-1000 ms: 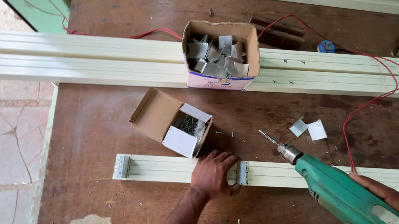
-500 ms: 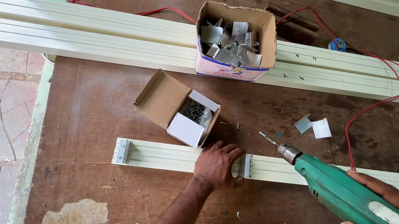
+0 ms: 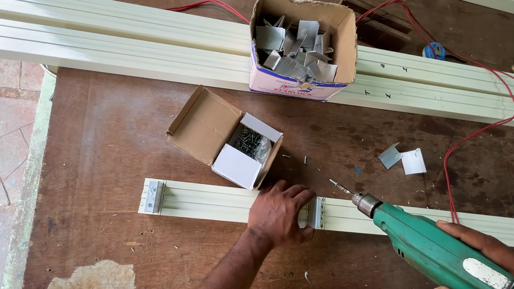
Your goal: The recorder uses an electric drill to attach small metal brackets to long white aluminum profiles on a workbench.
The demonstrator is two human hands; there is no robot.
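My left hand (image 3: 279, 212) presses down on a pale green profile strip (image 3: 211, 200) lying across the brown table, its fingers against a small metal bracket (image 3: 315, 212) set on the strip. My right hand (image 3: 490, 252) grips a green electric drill (image 3: 432, 247) at the lower right. The drill bit (image 3: 339, 188) points up-left, just right of the bracket and not touching it. Another metal bracket (image 3: 152, 197) sits at the strip's left end.
A small open carton of dark screws (image 3: 230, 143) lies just above the strip. A larger box of metal brackets (image 3: 301, 46) rests on long green profiles (image 3: 119, 39). Two loose brackets (image 3: 403, 158), a red cable (image 3: 490, 116) and stray screws lie on the table (image 3: 99, 134).
The view has shifted slightly, so everything sits a little lower and to the right. My left hand stays on the strip by the bracket, and the drill keeps its place beside it.
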